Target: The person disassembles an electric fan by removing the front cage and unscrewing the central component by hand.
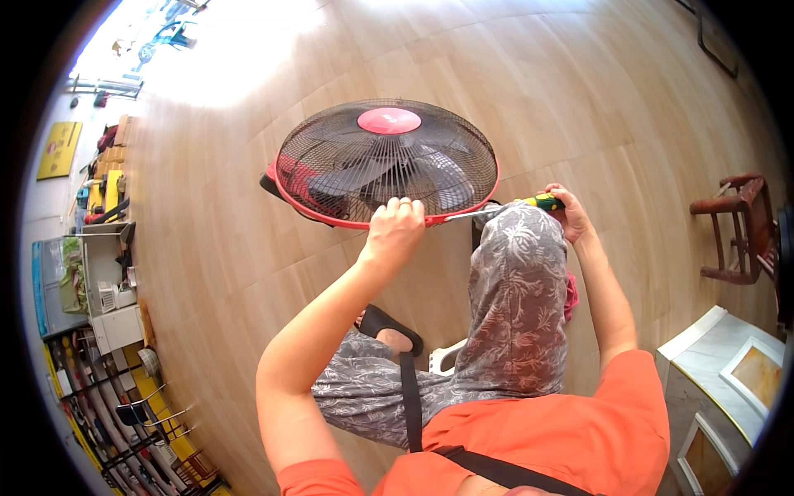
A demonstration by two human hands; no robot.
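Observation:
An electric fan [397, 167] with a black wire guard, a red rim and a red centre badge [389, 121] stands before me. My left hand [397, 226] grips the near edge of the guard at its rim. My right hand [567, 211] holds a screwdriver [546, 201] by its green and yellow handle, beside my raised knee. The shaft points left, and its tip lies at the red rim, right of my left hand. Whether the tip sits in a screw or clip cannot be told. Dark blades show through the guard.
A white plastic stool [445, 358] is partly visible under me. At the right are a reddish wooden stool [738, 229] and a marble-look cabinet [713, 347]. Shelves [111, 397] with many goods line the left side. A pink cloth [570, 296] shows behind my knee.

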